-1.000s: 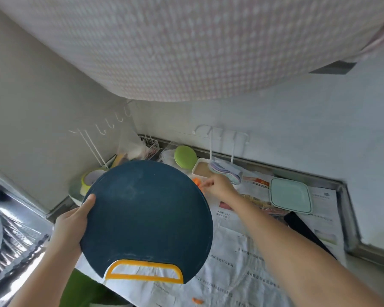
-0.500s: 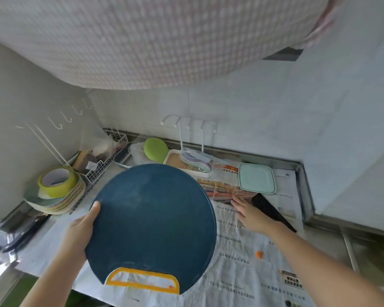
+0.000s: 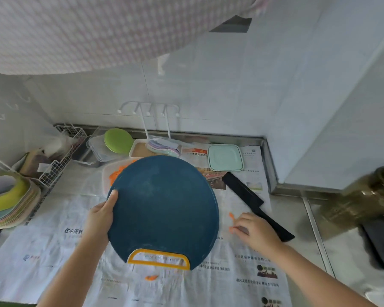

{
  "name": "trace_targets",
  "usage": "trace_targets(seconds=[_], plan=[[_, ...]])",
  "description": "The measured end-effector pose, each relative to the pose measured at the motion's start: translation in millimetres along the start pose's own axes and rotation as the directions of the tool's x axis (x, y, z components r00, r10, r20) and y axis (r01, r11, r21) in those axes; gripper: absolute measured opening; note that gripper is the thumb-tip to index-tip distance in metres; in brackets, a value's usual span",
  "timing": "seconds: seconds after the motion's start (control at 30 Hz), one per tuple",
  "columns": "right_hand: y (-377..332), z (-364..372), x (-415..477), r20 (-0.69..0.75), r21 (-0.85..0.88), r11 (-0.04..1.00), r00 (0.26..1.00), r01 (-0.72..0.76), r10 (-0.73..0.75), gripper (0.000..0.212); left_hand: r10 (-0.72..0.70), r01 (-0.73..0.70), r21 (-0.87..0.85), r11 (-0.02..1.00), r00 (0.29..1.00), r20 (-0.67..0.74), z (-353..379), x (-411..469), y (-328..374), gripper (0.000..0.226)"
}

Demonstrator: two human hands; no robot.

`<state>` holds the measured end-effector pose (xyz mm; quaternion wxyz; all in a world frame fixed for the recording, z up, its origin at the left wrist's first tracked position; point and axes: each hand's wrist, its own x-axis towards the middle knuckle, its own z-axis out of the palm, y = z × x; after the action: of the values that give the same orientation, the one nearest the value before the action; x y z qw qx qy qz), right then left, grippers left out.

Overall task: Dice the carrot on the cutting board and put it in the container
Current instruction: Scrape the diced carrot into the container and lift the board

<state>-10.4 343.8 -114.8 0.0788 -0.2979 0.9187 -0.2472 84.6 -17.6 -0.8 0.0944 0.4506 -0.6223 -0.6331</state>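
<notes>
The tabletop [image 3: 297,220] is smooth and pale grey, and most of it lies under sheets of crinkled, printed newspaper [image 3: 53,247]. Above the paper the cutting board [image 3: 164,207] is held tilted. It is a round, matt, dark blue disc with a faintly scuffed face and a curved yellow handle loop on the edge nearest the person. The left hand [image 3: 100,218] clamps its left rim, thumb laid flat on the blue face and fingers hidden behind. The right hand [image 3: 256,232] is well apart from the left, low over the paper to the right of the board. Its fingertips meet a small orange carrot piece [image 3: 232,228], but blur hides whether they pinch it or only touch it. Just beyond that hand a long, flat black knife [image 3: 253,202] lies slantwise on the paper. The container [image 3: 106,173], a pale, shallow, round-cornered tray, sits behind the board's far left edge and is partly covered by it. The diced carrot [image 3: 118,172] shows inside it as a heap of fine orange bits. A square mint-green lid [image 3: 226,157] lies near the wall. Another orange scrap [image 3: 151,277] lies on the paper below the board's handle.

Half a second ago the right hand lay flat farther back, by the knife's far end; now it is nearer the person, at the carrot piece. The left hand's hold on the rim is unchanged. The container was hidden then and now shows.
</notes>
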Motion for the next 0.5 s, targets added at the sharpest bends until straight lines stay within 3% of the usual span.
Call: trace_targets(seconds=[0.07, 0.1, 0.2, 0.3, 0.5], plan=[[-1, -3, 6, -0.094, 0.021, 0.999, 0.994, -0.048, 0.050, 0.036, 0.019, -0.019, 0.022, 1.000, 1.000, 0.011, 7, 5, 1, 0.033], [-3, -5, 12, -0.068, 0.038, 0.997, 0.995, -0.073, 0.075, 0.035, 0.027, -0.027, 0.029, 0.999, 1.000, 0.015, 10, 8, 2, 0.033], [-4, -6, 23, 0.174, 0.056, 0.993, 0.980, -0.106, 0.095, 0.066, 0.034, -0.035, 0.038, 0.999, 0.999, 0.036, 18, 12, 5, 0.033], [-2, 2, 7, 0.249, -0.041, 0.999, 0.968, 0.014, -0.003, 0.060, 0.027, -0.028, 0.026, 0.999, 0.999, 0.033, 23, 16, 5, 0.031], [11, 3, -47, -0.026, -0.016, 0.989, 0.988, 0.150, -0.150, 0.064, 0.046, -0.049, 0.040, 0.998, 0.997, 0.065, 42, 18, -9, 0.025]])
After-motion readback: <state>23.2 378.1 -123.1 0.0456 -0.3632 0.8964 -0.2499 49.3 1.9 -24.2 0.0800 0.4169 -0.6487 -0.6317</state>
